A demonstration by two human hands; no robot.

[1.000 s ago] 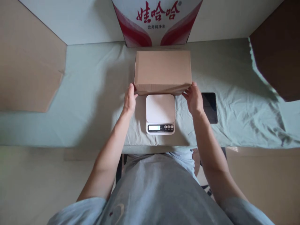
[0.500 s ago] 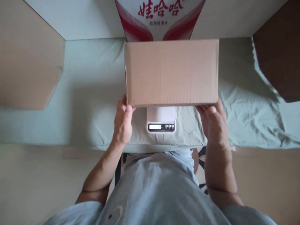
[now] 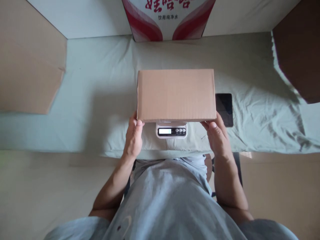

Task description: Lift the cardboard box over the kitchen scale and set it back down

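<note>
A plain brown cardboard box [image 3: 176,95] sits over a small white digital scale [image 3: 171,130], hiding the scale's platform; only the display strip with its buttons shows below the box's near edge. My left hand [image 3: 133,138] grips the box's near left corner, thumb on top. At the near right corner my right hand [image 3: 216,136] holds the box the same way. Whether the box rests on the scale or hovers just above it I cannot tell.
A pale green cloth [image 3: 87,100] covers the table. A dark phone [image 3: 224,104] lies right of the box. A red and white printed carton [image 3: 168,18] stands at the back. Brown cardboard sheets [image 3: 27,66] flank the left, and another [image 3: 298,50] the right.
The box was lifted from behind the scale, raised toward the camera, then lowered onto or just over the scale's platform. Both hands stayed on its near corners.
</note>
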